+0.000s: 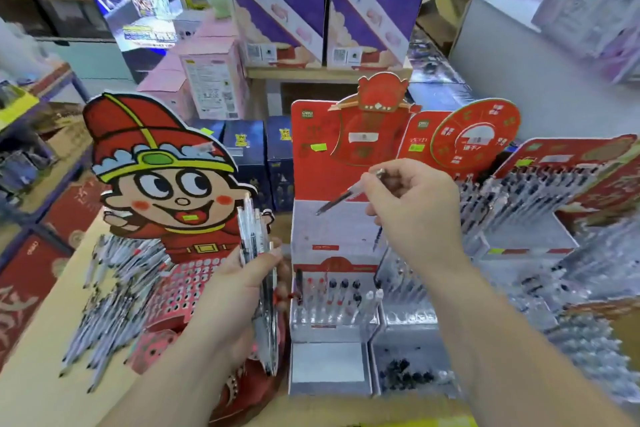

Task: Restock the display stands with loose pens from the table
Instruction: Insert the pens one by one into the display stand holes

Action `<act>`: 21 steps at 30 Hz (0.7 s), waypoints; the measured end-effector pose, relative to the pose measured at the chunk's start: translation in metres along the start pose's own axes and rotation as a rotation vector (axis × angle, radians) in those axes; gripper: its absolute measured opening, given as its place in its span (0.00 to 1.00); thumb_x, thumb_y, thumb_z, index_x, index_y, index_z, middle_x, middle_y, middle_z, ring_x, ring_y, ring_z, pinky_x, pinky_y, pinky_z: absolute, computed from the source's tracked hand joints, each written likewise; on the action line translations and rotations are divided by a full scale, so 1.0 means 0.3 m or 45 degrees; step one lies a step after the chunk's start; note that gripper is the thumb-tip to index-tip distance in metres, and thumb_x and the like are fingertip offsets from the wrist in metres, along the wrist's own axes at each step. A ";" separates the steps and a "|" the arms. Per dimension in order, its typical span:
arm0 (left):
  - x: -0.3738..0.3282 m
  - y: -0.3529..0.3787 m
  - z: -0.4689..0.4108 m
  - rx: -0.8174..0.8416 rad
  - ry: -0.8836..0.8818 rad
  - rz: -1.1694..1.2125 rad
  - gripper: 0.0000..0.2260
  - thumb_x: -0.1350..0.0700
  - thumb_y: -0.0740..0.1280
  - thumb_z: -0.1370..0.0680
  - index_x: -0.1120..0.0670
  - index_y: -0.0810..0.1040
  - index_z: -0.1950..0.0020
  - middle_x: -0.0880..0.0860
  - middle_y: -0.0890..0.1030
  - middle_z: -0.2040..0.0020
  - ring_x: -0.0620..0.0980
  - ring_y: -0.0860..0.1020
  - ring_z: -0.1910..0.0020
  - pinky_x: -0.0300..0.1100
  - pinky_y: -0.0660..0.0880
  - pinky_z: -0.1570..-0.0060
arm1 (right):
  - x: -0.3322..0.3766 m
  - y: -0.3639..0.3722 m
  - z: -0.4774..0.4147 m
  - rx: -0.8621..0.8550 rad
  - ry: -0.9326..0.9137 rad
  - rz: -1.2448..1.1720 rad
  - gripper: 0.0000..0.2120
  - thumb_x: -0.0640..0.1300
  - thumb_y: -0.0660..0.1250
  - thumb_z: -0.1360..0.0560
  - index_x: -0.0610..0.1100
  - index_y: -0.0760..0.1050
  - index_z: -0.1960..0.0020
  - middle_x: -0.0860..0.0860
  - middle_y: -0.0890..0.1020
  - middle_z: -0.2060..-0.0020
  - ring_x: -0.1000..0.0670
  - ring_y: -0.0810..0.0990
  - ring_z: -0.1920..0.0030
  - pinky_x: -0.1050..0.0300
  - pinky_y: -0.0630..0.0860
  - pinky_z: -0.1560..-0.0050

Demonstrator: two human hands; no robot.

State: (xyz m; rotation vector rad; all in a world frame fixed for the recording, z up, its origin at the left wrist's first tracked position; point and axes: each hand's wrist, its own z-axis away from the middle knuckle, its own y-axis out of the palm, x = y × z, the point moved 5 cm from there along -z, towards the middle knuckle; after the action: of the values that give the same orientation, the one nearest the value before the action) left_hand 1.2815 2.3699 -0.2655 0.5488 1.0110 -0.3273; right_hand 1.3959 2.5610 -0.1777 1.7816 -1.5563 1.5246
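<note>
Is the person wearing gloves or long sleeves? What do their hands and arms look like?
No gloves, no sleeves in view. The left hand and the right hand are bare, and both forearms are bare right to the picture's edge. I see no watch, ring or bracelet, though the picture is a bit blurry.

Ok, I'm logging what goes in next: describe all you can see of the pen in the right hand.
The pen is slim, with a clear plastic-looking barrel, a dark front part and a shiny top end. It slants, tip down and left, pinched near its top by the right hand. It is held in the air before the white panel of the middle stand, touching nothing else.
</note>
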 end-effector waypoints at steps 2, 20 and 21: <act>-0.001 -0.008 -0.027 0.059 -0.023 -0.022 0.09 0.59 0.68 0.19 0.58 0.80 0.40 0.57 0.79 0.61 0.50 0.74 0.70 0.43 0.71 0.72 | -0.002 -0.032 -0.002 -0.050 0.040 0.069 0.07 0.43 0.74 0.24 0.52 0.82 0.59 0.55 0.84 0.69 0.49 0.85 0.65 0.42 0.82 0.61; 0.009 -0.025 -0.106 0.351 -0.094 -0.033 0.10 0.59 0.69 0.20 0.56 0.79 0.39 0.56 0.77 0.62 0.52 0.73 0.69 0.45 0.70 0.69 | 0.021 -0.062 0.034 -0.147 0.118 0.318 0.04 0.43 0.73 0.25 0.50 0.83 0.57 0.53 0.83 0.69 0.48 0.85 0.65 0.41 0.82 0.61; 0.010 -0.028 -0.110 0.340 -0.090 -0.030 0.10 0.59 0.69 0.20 0.56 0.79 0.39 0.56 0.77 0.62 0.52 0.73 0.69 0.45 0.70 0.69 | 0.025 -0.043 0.030 -0.130 0.110 0.288 0.03 0.43 0.73 0.24 0.50 0.83 0.56 0.53 0.83 0.69 0.49 0.85 0.66 0.41 0.82 0.62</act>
State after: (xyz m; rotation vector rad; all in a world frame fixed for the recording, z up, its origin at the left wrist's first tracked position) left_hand 1.2553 2.3819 -0.2840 0.7617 0.9109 -0.5036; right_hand 1.4100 2.5545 -0.1698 1.5066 -1.8077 1.5675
